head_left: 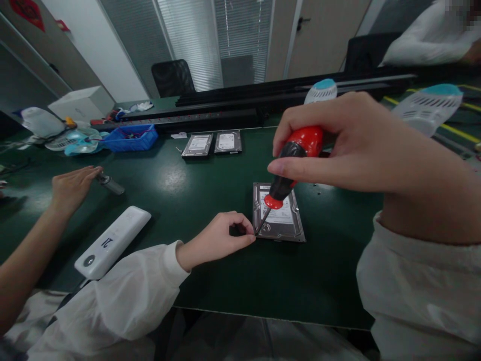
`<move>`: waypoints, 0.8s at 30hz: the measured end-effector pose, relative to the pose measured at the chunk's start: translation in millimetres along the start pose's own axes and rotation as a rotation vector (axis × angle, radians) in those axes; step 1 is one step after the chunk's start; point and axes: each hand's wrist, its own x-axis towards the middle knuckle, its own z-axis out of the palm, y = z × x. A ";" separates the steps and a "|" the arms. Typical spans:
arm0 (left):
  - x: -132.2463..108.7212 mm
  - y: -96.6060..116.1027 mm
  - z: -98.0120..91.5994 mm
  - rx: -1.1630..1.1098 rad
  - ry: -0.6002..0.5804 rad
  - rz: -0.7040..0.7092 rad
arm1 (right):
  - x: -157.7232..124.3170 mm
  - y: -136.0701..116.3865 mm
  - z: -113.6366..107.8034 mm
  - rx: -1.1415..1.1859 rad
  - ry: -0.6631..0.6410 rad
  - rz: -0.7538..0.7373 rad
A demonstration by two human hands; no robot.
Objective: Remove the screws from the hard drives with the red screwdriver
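Observation:
A hard drive (280, 220) lies flat on the green table mat (188, 190), label up. My right hand (349, 145) is wrapped round the red and black handle of a screwdriver (293, 160), its tip slanting down to the drive's near left corner. My left hand (221, 238) is pinched closed beside that corner, thumb and fingertips touching right at the screwdriver tip; whether it holds anything is too small to see.
Two more hard drives (212, 144) lie further back. A white power bank (112, 240) lies at the left. Another person's hand (73, 188) rests by a small dark tool (110, 184). A blue bin (131, 139) and small fans (428, 108) stand around.

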 end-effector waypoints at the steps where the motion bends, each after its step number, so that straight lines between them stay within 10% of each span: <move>1: 0.1 0.1 -0.2 -0.003 0.001 -0.004 | -0.9 -0.5 -1.5 -0.012 -0.011 0.000; 24: 1.4 -0.9 -0.6 -0.022 0.009 -0.041 | -11.9 -11.2 -8.4 -0.181 -0.091 0.111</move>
